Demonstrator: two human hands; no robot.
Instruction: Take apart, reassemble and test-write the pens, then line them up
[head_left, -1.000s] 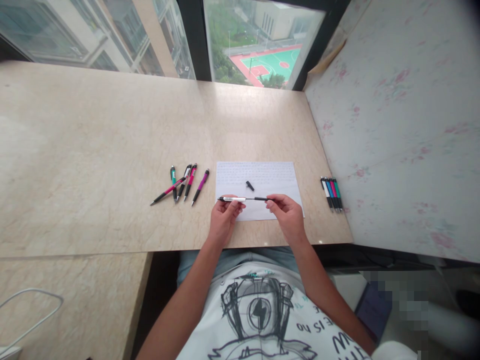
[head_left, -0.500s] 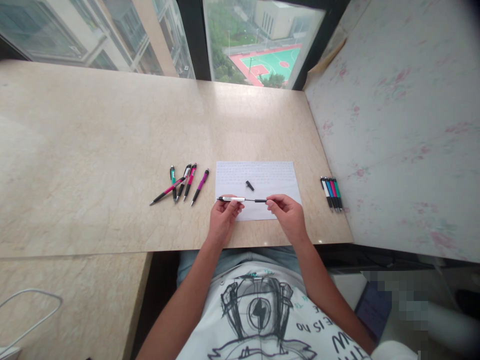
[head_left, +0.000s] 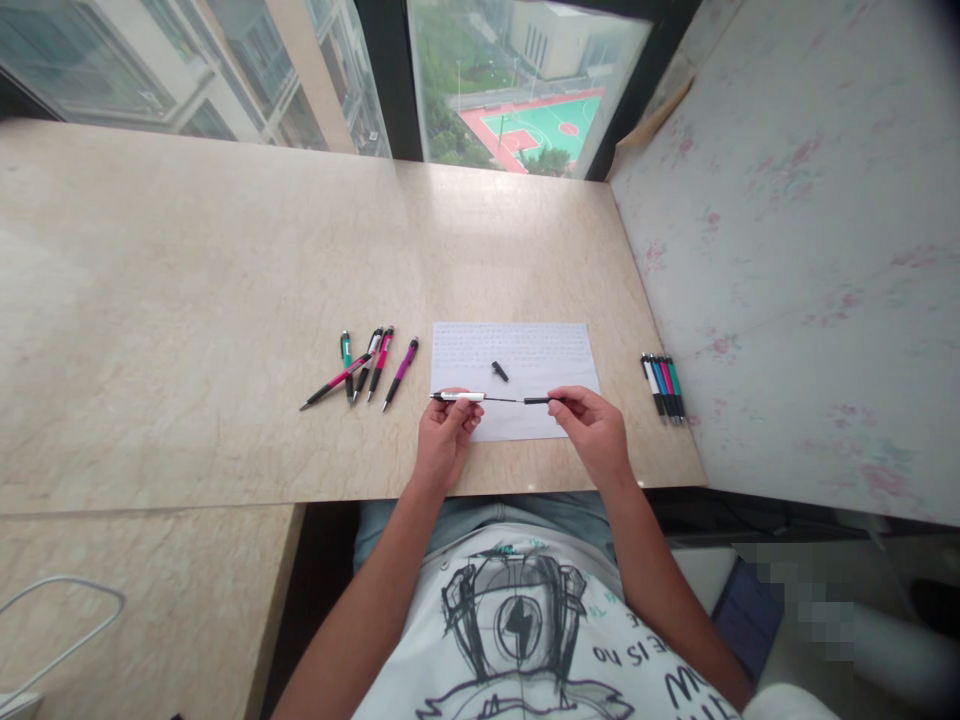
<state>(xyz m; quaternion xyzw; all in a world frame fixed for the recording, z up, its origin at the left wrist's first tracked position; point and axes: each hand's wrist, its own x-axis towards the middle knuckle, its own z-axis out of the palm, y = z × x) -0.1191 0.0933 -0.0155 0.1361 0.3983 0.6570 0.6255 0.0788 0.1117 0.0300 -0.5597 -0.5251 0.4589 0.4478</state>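
Note:
My left hand (head_left: 448, 432) pinches the white barrel (head_left: 457, 397) of a pen lying level over a sheet of written paper (head_left: 517, 350). My right hand (head_left: 592, 430) pinches a black end piece (head_left: 537, 400), pulled off to the right, with a thin refill (head_left: 504, 399) stretched between the two parts. A small black pen part (head_left: 499, 371) lies loose on the paper just beyond.
Several pens in pink, green and black (head_left: 367, 368) lie scattered left of the paper. A tidy row of pens (head_left: 662, 386) lies at the right by the wall (head_left: 787, 250). The marble table's front edge (head_left: 300, 500) is close to my body. A white cable (head_left: 60, 620) lies at lower left.
My right hand has drawn the black end piece to the right, away from the white barrel, baring more of the thin refill. My left hand has stayed put.

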